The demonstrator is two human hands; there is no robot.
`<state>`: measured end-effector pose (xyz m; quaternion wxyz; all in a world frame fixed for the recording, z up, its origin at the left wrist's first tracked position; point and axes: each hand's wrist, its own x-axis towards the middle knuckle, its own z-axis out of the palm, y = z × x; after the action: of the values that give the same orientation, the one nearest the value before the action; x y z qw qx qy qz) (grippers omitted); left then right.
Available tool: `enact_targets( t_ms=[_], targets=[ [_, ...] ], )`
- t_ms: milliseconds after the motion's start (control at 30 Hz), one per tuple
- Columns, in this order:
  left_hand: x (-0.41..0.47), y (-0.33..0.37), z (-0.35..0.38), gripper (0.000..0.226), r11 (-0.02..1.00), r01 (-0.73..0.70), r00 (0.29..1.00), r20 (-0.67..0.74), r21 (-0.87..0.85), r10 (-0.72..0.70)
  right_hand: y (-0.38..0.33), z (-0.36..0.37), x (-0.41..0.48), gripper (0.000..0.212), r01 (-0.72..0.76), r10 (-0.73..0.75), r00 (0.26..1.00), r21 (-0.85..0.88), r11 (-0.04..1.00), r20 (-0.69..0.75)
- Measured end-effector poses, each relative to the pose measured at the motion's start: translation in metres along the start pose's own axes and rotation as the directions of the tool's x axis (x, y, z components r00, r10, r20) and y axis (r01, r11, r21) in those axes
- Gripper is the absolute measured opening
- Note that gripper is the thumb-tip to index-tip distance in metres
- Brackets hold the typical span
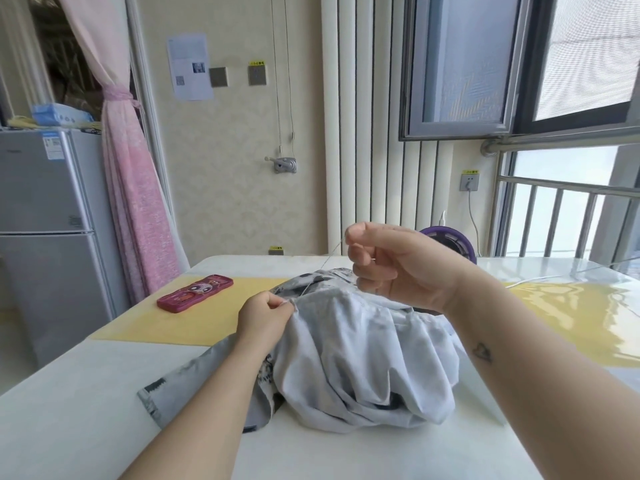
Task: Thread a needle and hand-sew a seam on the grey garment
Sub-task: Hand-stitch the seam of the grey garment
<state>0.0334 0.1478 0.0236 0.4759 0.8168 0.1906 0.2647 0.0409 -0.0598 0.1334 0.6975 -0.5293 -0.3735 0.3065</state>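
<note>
Forearms enter from the bottom edge, both bare; small dark tattoo (482, 351) on the right one.

Grey garment (363, 362) heaped on the white table (69, 427), mid-frame, between the two arms. Plain pale side up in loose folds. A printed strip trails out toward the lower left, so the heap's long axis runs lower left to upper right.

Left hand (263, 318): fingers curled, thumb and forefinger pinching a fold at the heap's upper left edge.

Right hand (391, 268): raised above the far side of the garment, fingers curled, thumb and forefinger pinching the thread (322, 268). Thread drawn straight, slanting from the left-hand pinch up and right to the right thumb. Needle too fine to make out for sure.

Yellow mat (180, 323) under the clear table cover; phone in a red case (195, 293) lies flat on it, left of the garment and apart from it.

Purple round object (457, 244) behind the right hand, mostly hidden.

Grey fridge (45, 220) at far left, both doors closed, contents unseen; blue pack (59, 114) on top.
</note>
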Motion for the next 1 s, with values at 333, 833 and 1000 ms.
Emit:
enact_targets(
  t_ms=[333, 833, 1000],
  targets=[
    [0.002, 0.001, -0.007, 0.019, 0.991, 0.019, 1.000, 0.017, 0.136, -0.022, -0.013, 0.003, -0.006, 0.008, 0.219, -0.207, 0.971, 0.101, 0.970, -0.117],
    [0.008, -0.006, -0.002, 0.024, 0.974, 0.036, 0.999, 0.020, 0.222, -0.042, -0.020, 0.002, 0.006, 0.009, 0.638, -0.499, 0.504, -0.085, 0.765, -0.705],
    [0.004, 0.001, -0.003, 0.027, 0.985, 0.033, 0.999, 0.024, 0.170, -0.037, -0.013, 0.000, 0.006, 0.016, 0.636, -0.550, 0.518, -0.135, 0.760, -0.656]
  ],
)
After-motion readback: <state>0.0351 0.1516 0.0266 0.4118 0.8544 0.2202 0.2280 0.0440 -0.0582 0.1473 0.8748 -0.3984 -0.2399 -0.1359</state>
